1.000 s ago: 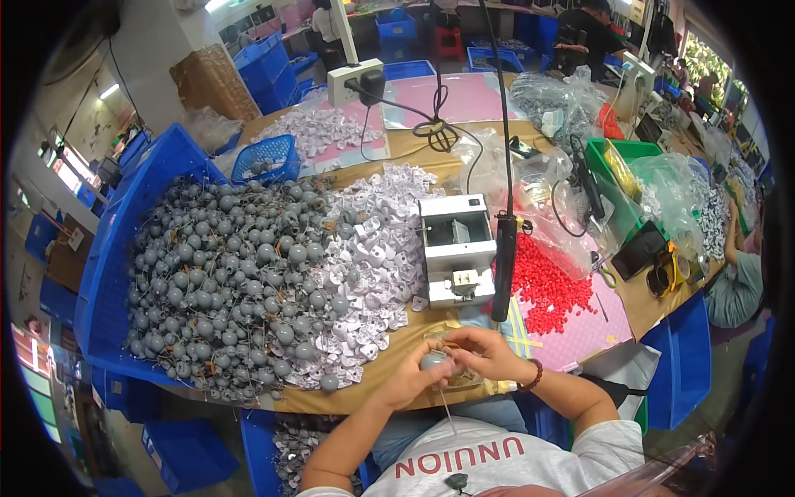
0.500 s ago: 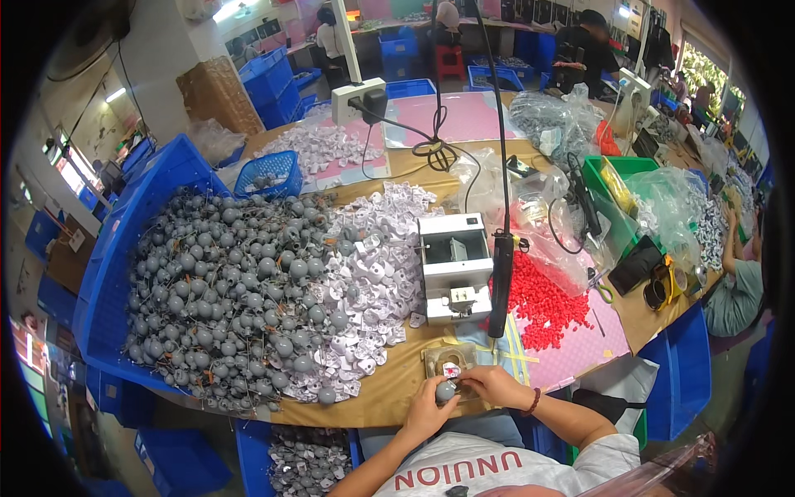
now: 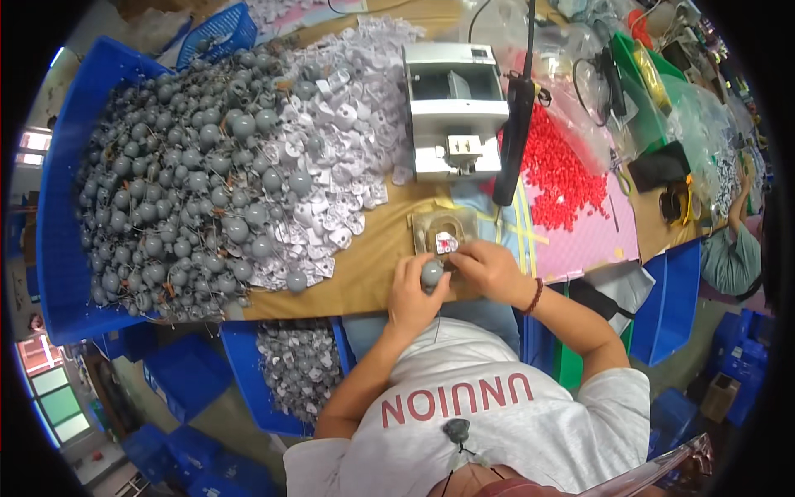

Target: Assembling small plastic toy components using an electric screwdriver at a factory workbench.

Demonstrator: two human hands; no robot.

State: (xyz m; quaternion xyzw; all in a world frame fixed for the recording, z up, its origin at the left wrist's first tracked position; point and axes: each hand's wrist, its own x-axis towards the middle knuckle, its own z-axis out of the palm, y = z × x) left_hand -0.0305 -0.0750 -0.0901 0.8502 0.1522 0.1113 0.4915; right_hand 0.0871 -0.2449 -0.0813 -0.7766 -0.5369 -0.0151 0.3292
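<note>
My left hand (image 3: 413,296) is closed round a grey ball-shaped part (image 3: 431,273), thumb on one side and fingers on the other. A thin wire hangs below that hand. Beside it, my right hand (image 3: 490,272) has its fingertips pinched at the lower edge of a small white plastic piece (image 3: 445,242) with a red bit in its middle. This white piece lies at a brownish block-shaped fixture (image 3: 422,222) with a rounded recess, at the table's front edge. Finer details between the right fingertips are hidden.
Left lies a heap of grey ball parts (image 3: 190,174) in a blue crate (image 3: 62,207), beside white plastic pieces (image 3: 356,108). Ahead stand a white box-like machine (image 3: 455,112) and a hanging black powered screwdriver (image 3: 515,141). Red small parts (image 3: 563,170) lie right.
The view has tilted downward, so the table sits higher in the picture and more of my shirt and arms shows. Both hands stay at the fixture, with the grey ball part still in the left.
</note>
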